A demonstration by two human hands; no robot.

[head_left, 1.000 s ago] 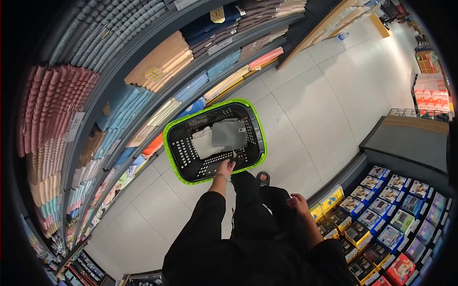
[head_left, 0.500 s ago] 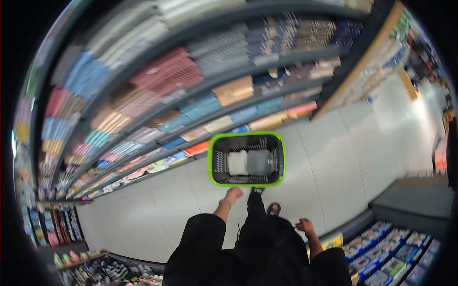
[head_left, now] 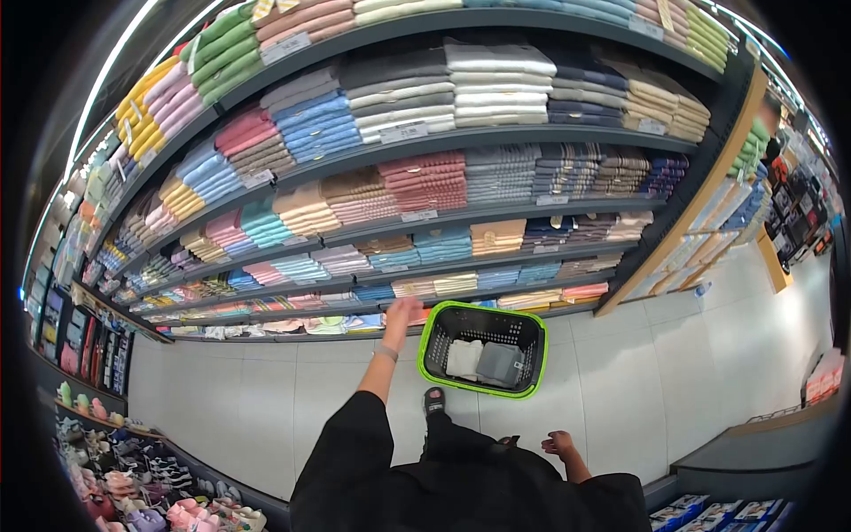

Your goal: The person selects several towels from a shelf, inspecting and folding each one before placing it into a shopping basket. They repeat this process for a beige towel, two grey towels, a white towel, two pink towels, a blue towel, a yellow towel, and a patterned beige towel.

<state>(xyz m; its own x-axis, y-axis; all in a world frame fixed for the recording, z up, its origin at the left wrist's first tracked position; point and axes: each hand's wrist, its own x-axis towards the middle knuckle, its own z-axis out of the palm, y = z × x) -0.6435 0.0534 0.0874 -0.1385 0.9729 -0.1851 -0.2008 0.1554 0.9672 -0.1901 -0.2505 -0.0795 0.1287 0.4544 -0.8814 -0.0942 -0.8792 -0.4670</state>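
My left hand (head_left: pixel 403 321) reaches forward from a black sleeve, just left of the basket's near-left rim and in front of the lower shelves. Motion smears its fingers, and nothing held shows in it. My right hand (head_left: pixel 558 442) hangs low at my right side, fingers loosely bent and apart, holding nothing visible. A black shopping basket (head_left: pixel 429 350) with a bright green rim stands on the floor before me. Inside it lie a folded white cloth (head_left: pixel 464 358) and a folded grey cloth (head_left: pixel 501 364), side by side.
A tall shelf unit (head_left: pixel 523 135) with several rows of folded towels fills the front. Its wooden end panel (head_left: pixel 683 204) is on the right. Slippers (head_left: pixel 191 514) are piled at lower left. Boxed goods (head_left: pixel 700 514) sit at lower right. A person (head_left: pixel 769 111) stands far right.
The view has tilted up, showing more of the upper shelves. My left hand has risen forward from below the basket to beside it. My right hand stays low at my side.
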